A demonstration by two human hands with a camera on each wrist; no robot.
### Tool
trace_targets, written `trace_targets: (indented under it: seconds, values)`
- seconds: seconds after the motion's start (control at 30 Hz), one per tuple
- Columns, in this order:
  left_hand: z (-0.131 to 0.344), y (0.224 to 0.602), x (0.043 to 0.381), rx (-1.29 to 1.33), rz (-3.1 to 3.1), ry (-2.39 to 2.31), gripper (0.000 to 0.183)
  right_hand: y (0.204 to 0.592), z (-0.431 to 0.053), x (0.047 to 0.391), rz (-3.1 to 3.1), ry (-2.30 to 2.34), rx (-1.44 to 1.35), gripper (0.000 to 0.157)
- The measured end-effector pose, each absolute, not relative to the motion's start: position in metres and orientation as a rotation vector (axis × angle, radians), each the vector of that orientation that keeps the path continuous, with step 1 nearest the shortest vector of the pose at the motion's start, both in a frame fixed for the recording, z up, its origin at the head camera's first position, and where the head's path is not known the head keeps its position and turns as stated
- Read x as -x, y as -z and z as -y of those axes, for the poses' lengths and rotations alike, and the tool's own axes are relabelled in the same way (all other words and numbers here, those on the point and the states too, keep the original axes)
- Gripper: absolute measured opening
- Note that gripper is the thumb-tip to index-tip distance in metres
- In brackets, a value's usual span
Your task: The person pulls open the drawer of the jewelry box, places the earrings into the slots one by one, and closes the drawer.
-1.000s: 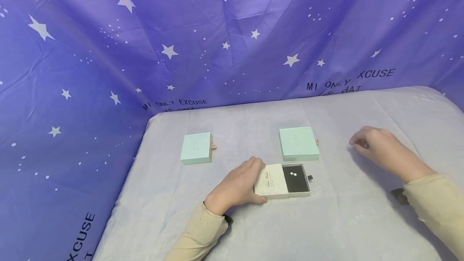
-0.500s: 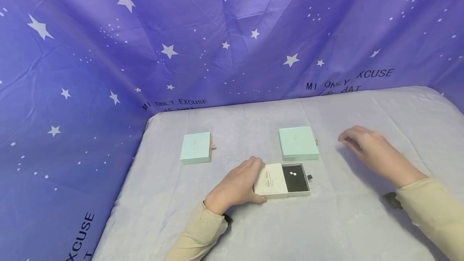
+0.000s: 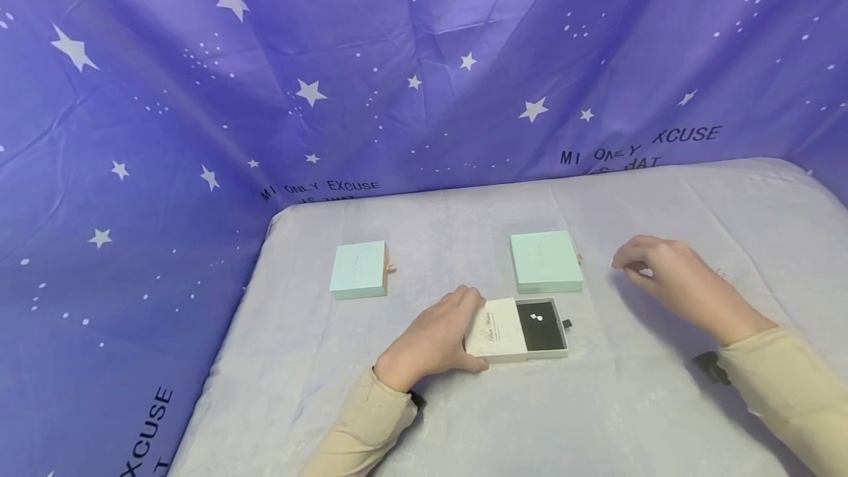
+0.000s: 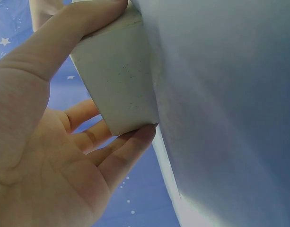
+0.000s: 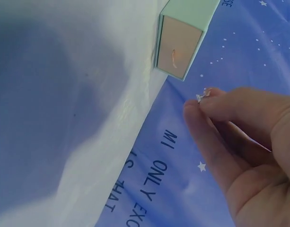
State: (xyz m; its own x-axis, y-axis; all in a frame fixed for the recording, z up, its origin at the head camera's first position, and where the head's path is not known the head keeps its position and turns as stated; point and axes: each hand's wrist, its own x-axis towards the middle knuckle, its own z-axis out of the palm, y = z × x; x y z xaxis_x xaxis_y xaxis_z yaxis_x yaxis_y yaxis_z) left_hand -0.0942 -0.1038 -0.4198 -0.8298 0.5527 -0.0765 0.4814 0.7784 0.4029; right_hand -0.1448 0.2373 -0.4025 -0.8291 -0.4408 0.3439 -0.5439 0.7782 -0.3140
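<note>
In the head view my left hand (image 3: 433,337) grips the closed end of a cream drawer-style jewelry box (image 3: 500,333), thumb at the near side and fingers at the far side. Its drawer (image 3: 546,337) is pulled partly out to the right, showing a black pad with small white sparkly pieces (image 3: 536,317). In the left wrist view the box end (image 4: 116,80) sits between thumb and fingers. My right hand (image 3: 682,282) is raised over the table at the right. In the right wrist view its thumb and forefinger pinch a tiny silvery earring (image 5: 202,97).
Two mint-green drawer boxes lie beyond my hands: a left box (image 3: 358,271) and a right box (image 3: 545,262), both slid shut with small ribbon tabs. The table (image 3: 596,425) has a pale cloth. A purple star-patterned curtain (image 3: 397,35) hangs behind and to the left.
My right hand has moved a little to the left, towards the boxes, more in the first half second than since. My left hand and the cream box have stayed where they were.
</note>
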Motion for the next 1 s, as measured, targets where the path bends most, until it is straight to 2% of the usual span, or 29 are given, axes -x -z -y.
trace_targets:
  seconds: [0.23,1.0]
  values:
    - [0.104,0.420,0.094,-0.821,-2.776,-0.554,0.071,0.400,-0.234,0.142,2.770,-0.632,-0.732,0.014]
    - [0.105,0.421,0.095,-0.848,-2.782,-0.561,0.070,0.395,-0.201,0.125,2.685,-0.742,-0.841,0.020]
